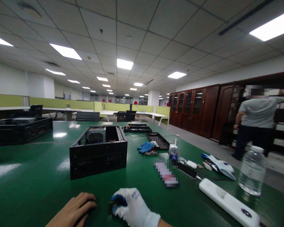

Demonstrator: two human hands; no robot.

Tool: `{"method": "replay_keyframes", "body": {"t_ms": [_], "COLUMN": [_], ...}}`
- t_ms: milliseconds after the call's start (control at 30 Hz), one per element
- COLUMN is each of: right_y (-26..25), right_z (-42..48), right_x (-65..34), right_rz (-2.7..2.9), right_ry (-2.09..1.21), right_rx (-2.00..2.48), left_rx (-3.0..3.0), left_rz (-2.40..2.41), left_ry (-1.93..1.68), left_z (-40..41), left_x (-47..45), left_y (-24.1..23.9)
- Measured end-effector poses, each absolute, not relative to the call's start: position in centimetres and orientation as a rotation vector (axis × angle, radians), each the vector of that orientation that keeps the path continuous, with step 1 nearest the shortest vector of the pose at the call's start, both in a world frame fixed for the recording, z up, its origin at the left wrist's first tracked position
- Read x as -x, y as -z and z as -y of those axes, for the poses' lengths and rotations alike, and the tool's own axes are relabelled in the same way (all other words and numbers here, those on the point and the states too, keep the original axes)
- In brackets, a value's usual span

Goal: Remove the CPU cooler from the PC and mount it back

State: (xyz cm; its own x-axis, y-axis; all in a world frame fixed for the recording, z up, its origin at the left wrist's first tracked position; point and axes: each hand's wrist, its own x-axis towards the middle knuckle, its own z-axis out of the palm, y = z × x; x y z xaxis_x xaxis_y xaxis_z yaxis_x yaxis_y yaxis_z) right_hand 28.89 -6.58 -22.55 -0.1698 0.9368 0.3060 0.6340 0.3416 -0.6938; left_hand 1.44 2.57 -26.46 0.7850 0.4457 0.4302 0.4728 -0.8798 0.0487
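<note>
My bare left hand (pixel 77 208) lies on the green table (pixel 33 176) at the near edge, fingers curled downward, nothing seen in it. My right hand (pixel 132 206), in a white glove with blue fingertips, is beside it, fingers closed around a small dark object (pixel 111 206) that I cannot identify. An open black computer case (pixel 98 151) stands on the table a little beyond both hands, with a power supply inside it.
A white power strip (pixel 228 203), a water bottle (pixel 252 170), a phone (pixel 188 170), blue gloves (pixel 145 147), a black tray (pixel 157 140) and small tools lie to the right. Another black case (pixel 19 129) sits far left. A person (pixel 257 121) stands by wooden cabinets.
</note>
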Motion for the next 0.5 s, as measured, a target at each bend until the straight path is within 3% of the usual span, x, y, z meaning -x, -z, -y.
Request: {"method": "replay_keyframes", "body": {"t_ms": [267,500], "right_y": [22.0,24.5], "right_z": [7.0,6.0], "right_x": [-28.9,-29.5], "right_rz": [2.074,2.174], "right_ry": [-0.338,-0.032], "right_rx": [1.468,1.387], "left_rx": [2.859,2.889], "left_rz": [0.68,0.705], "left_ry": [0.701,0.693], "left_z": [-2.6,-2.1], "left_x": [-1.6,-1.8], "left_y": [26.1,25.2]}}
